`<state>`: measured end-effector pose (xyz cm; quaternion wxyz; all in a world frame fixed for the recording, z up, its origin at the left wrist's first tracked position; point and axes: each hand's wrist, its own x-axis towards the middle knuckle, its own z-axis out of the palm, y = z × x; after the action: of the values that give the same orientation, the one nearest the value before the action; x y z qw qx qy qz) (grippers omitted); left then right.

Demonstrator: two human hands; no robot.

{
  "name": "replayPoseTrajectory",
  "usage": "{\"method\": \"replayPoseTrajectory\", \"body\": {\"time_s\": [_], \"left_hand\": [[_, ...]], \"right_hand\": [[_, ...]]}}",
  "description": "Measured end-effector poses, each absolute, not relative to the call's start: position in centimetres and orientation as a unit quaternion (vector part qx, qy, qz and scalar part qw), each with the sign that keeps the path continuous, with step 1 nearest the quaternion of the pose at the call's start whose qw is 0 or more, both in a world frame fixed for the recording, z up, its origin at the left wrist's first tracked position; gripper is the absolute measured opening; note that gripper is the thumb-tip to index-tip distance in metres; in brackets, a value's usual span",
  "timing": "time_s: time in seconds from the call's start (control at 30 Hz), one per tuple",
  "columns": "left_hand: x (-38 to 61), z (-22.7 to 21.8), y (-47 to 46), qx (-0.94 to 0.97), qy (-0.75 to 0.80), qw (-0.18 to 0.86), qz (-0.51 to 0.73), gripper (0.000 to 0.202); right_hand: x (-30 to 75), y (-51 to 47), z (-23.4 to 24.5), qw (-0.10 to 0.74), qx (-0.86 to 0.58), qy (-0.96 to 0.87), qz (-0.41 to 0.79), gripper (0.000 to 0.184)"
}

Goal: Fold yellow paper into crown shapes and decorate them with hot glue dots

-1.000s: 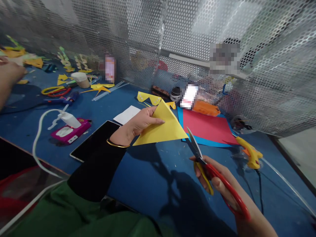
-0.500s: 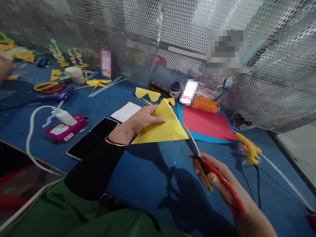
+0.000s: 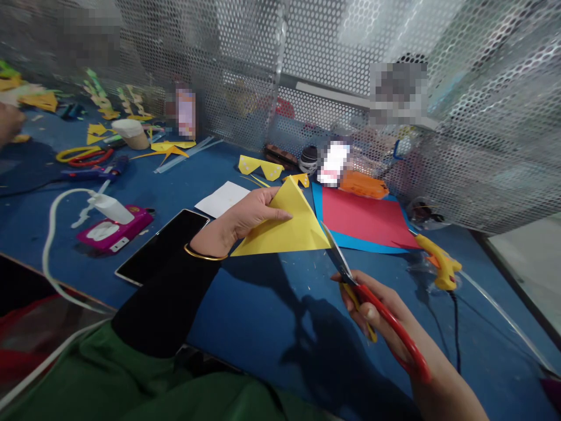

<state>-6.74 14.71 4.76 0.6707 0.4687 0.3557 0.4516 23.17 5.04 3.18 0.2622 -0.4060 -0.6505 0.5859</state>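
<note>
My left hand (image 3: 258,209) pinches a folded sheet of yellow paper (image 3: 291,231), thumb on top and the other fingers hidden behind it. The paper is a triangle with its peak pointing away from me, held above the blue table. My right hand (image 3: 372,310) grips a pair of scissors (image 3: 390,324) with red and yellow handles. The blades point up and left and meet the paper's right corner. How far apart the blades stand is hard to see.
Red sheet (image 3: 363,216) over blue paper lies behind the scissors, with a yellow glue gun (image 3: 445,263) to the right. A dark tablet (image 3: 164,245), magenta power socket (image 3: 116,228) and cut yellow shape (image 3: 262,168) lie around. A perforated metal screen (image 3: 236,64) stands behind. Another person's hand (image 3: 9,123) is far left.
The scissor blades sit slightly closer over the paper's right corner. Otherwise the whole view has shifted a little to the left, and both hands keep their holds.
</note>
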Motion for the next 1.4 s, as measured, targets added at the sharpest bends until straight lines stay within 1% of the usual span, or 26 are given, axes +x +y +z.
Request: {"method": "replayPoseTrajectory", "body": {"time_s": [0.23,0.47,0.67,0.87,1.07,1.23,1.4], "left_hand": [[-6.8,4.8,14.7,0.47,0.359,0.668,0.452,0.052],[-6.9,4.6,14.8,0.477,0.353,0.668,0.448,0.053],[-6.9,4.7,14.8,0.471,0.364,0.668,0.446,0.055],[-6.9,4.6,14.9,0.467,0.362,0.671,0.448,0.052],[-6.9,4.7,14.9,0.457,0.362,0.678,0.447,0.05],[-6.9,4.7,15.1,0.425,0.392,0.687,0.44,0.042],[-6.8,4.4,15.3,0.413,0.419,0.655,0.474,0.046]], "right_hand": [[23.0,4.9,3.3,0.267,-0.417,-0.64,0.587,0.059],[22.7,4.7,3.1,0.265,-0.451,-0.612,0.594,0.059],[21.9,4.2,3.8,0.266,-0.49,-0.586,0.589,0.065],[21.6,3.9,4.2,0.262,-0.505,-0.577,0.587,0.063],[21.5,3.8,4.3,0.273,-0.512,-0.588,0.564,0.061],[21.6,3.9,3.9,0.271,-0.509,-0.598,0.557,0.059],[22.1,4.3,2.9,0.265,-0.49,-0.629,0.542,0.057]]}}
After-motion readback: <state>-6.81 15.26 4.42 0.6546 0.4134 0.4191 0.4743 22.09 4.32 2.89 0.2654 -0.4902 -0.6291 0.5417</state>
